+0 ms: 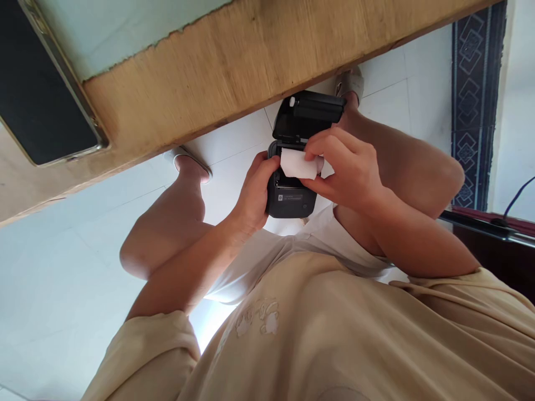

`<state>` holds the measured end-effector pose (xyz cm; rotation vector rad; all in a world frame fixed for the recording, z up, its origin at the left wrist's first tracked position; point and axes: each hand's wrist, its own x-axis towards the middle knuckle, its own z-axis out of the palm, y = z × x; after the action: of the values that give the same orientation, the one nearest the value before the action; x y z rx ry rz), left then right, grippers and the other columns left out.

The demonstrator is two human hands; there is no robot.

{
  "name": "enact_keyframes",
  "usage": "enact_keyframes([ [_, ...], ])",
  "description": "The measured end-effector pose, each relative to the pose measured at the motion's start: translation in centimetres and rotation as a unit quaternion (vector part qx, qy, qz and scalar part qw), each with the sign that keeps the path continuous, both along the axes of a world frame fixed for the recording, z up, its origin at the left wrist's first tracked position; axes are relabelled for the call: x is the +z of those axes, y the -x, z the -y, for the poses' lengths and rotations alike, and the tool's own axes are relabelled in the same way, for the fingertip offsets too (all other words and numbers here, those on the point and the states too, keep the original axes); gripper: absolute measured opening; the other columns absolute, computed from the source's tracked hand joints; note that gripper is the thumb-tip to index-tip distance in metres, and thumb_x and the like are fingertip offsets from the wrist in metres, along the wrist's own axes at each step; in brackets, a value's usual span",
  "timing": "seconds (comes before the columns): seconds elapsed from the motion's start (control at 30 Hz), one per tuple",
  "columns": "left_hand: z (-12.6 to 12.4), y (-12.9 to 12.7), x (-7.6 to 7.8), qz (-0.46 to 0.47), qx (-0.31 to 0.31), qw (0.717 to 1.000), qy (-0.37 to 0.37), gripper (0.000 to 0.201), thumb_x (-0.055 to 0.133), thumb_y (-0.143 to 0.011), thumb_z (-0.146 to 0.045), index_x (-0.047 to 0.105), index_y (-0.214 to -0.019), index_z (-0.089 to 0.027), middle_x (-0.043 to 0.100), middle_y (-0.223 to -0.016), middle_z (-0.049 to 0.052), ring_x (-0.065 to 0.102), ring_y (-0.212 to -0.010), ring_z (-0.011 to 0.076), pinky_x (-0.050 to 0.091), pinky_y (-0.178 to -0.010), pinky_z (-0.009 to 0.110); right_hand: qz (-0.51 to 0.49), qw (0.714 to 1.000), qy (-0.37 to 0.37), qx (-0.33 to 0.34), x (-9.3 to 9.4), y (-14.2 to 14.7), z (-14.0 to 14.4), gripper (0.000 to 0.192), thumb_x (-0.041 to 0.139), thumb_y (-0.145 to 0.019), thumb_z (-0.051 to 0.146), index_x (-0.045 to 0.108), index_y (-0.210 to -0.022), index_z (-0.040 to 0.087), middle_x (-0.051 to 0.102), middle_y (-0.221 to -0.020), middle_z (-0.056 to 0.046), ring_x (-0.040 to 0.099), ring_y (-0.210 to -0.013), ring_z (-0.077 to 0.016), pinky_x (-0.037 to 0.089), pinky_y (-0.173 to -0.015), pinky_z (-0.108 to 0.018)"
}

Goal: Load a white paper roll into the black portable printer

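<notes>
A small black receipt printer is held over my lap, its lid swung up toward the table. My left hand grips the printer's left side, thumb on the upper edge. A white paper roll sits at the opening of the printer's compartment, lying sideways. The fingers of my right hand are closed around the roll's right end. Whether the roll rests on the compartment floor is hidden by the roll and my fingers.
A wooden table edge runs just beyond the printer. On its left part lies a dark phone-like device with a metallic rim. My knees are on both sides, above a tiled floor. A dark cable is at the right.
</notes>
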<state>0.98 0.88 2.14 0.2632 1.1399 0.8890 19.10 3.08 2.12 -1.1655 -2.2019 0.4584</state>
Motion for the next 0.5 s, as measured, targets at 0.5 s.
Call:
enact_keyframes([
  [0.5,-0.23,-0.02,0.18,0.011,0.032,0.998,0.051,0.019,0.068,-0.091,-0.035,0.06,-0.081,-0.021,0.061,-0.077,-0.001,0.06,-0.072,0.0151,0.05,-0.068,0.027,-0.019,0.998,0.046,0.04,-0.38,0.03,-0.3,0.015,0.064,-0.096,0.028,0.055,-0.085,0.023,0.071,-0.095,-0.001,0.066,-0.083,-0.0155,0.049,-0.073,-0.031],
])
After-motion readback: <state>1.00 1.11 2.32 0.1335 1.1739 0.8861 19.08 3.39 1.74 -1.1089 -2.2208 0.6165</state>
